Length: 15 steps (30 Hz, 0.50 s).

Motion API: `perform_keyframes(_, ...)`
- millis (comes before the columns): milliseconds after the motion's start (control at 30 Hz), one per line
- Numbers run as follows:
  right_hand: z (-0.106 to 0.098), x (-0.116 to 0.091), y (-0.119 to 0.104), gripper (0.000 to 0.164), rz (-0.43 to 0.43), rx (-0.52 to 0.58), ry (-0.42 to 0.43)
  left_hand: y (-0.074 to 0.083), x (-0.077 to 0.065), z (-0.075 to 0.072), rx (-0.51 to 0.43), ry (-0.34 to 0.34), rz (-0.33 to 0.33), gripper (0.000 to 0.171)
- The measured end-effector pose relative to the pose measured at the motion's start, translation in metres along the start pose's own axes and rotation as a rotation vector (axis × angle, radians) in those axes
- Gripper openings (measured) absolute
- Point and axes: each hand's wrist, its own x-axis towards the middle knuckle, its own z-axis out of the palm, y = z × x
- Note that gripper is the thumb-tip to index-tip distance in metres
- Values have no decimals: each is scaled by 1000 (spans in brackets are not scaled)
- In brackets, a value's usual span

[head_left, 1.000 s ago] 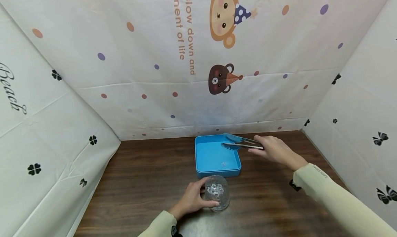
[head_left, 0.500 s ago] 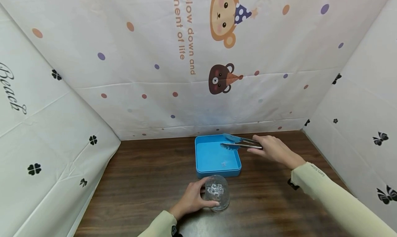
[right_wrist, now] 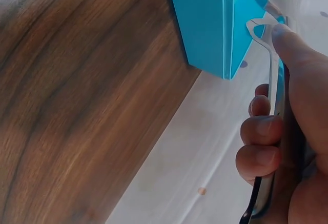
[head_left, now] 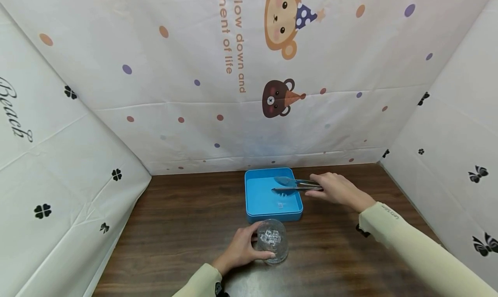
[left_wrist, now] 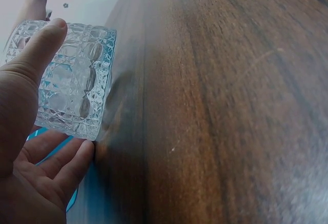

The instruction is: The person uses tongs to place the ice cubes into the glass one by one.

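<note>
My left hand (head_left: 241, 250) grips a clear cut-glass tumbler (head_left: 281, 249) standing on the table, thumb on the near side and fingers behind. Inside the tumbler, several clear ice-like pieces (head_left: 270, 236) are visible from above. The left wrist view shows the patterned wall of the glass between thumb and fingers. My right hand (head_left: 337, 190) holds metal tongs (head_left: 307, 188) by their arms. Their spread ends hang over the blue tray (head_left: 253, 215); nothing visible is pinched between them. One small clear piece (head_left: 280, 205) lies near the tray's front right corner.
Brown wood-grain table (head_left: 186, 219) surrounds the tray and glass. White printed cloth (head_left: 194, 132) rises behind the tray at the table's back edge, and more cloth walls stand at left and right.
My right hand has shifted left and slightly nearer with the tongs, and their ends have come a little closer together. The left hand and tumbler have stayed in place.
</note>
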Motion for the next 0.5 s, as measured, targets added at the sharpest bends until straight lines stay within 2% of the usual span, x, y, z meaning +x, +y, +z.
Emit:
perform_keyframes(167,1,3,-5,42,-35,-21,-22,-1,0,-1,5,0,3,81)
perform_keyframes(367,0,7,-10,36,-49,-40,-72,-1,0,-1,-3,-5,2,80)
perform_keyframes(500,0,8,-13,42,-51,-44,-94,-1,0,-1,-8,-6,4,80)
